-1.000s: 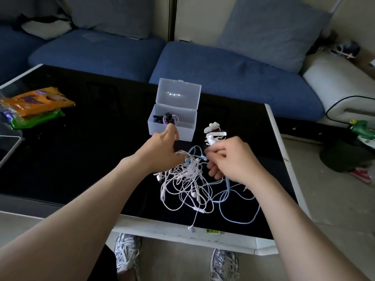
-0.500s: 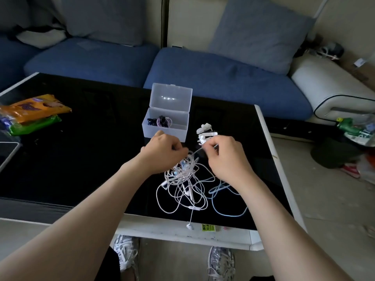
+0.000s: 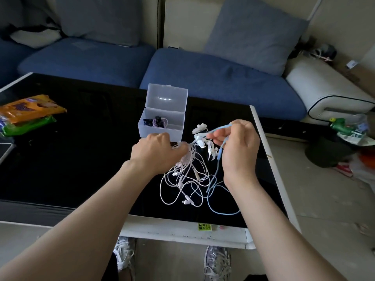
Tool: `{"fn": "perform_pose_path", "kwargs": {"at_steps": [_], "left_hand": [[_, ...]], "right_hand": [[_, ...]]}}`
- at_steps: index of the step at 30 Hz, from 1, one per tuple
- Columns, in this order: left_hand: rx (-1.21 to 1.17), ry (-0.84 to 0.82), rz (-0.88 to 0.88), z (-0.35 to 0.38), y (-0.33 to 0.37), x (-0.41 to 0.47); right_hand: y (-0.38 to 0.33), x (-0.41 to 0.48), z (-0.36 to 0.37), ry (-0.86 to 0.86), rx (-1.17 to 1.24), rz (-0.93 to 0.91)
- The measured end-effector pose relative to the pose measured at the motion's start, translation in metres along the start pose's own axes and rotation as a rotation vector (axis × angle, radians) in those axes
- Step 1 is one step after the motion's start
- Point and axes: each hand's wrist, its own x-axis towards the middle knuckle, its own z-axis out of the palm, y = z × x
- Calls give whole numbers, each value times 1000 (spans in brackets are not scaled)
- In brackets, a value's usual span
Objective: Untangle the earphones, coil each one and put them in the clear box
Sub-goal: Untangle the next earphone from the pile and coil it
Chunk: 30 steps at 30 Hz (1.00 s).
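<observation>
A tangle of white and pinkish earphone cables (image 3: 186,179) lies on the black table (image 3: 81,159) near its front edge. My left hand (image 3: 156,151) grips the top of that tangle, lifting it slightly. My right hand (image 3: 237,147) pinches a light blue earphone cable (image 3: 216,199), which runs taut from the tangle, loops over my fingers and trails down onto the table. The clear box (image 3: 162,130) stands open just behind my left hand, its lid upright, with a dark and a purple coiled earphone (image 3: 156,121) inside.
A few white plastic clips (image 3: 203,136) lie between my hands and the box. Orange and green snack packets (image 3: 26,114) sit at the table's left. The table's white right edge (image 3: 269,159) is close to my right hand. A blue sofa stands behind.
My right hand has pulled the blue cable up and to the right, away from the tangle. My left hand has clenched on the white cables and stayed near the box.
</observation>
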Motion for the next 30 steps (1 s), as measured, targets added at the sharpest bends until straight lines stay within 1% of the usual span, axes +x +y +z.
{"fn": "perform_pose_path", "kwargs": {"at_steps": [2,3,5,6,8,9,13,16,18,20,22,24,27,30], "left_hand": [[74,-72,23,6,-2,-1],[98,-138,32,11,-5,0],[100,-255,39,20,-13,2],[94,-283,38,23,-16,3],[117,-277,50,23,-18,3],[141,-257,69,22,-18,3],[168,-169,272,24,-19,4],[90,-188,398,26,-21,5],[48,-242,418,28,-22,7],[50,-265,413,31,-24,8],[50,-264,396,33,-24,8],[43,-268,374,34,-24,9],[48,-303,350,35,-23,10],[40,-330,344,37,-23,10]], "right_hand": [[1,1,-4,12,-271,49],[2,1,-7,-26,-440,94],[5,1,-14,-186,-750,201],[8,2,-16,-280,-904,232],[13,4,-18,-433,-1158,256],[14,4,-18,-488,-1226,262],[24,5,-17,-663,-1289,292],[28,2,-13,-733,-1300,194],[32,2,-9,-770,-1249,116],[39,1,-5,-794,-1122,93],[46,-3,0,-832,-1067,88],[58,-9,7,-818,-1084,45],[74,-15,17,-703,-1136,-23],[82,-14,22,-647,-1183,-71]]}}
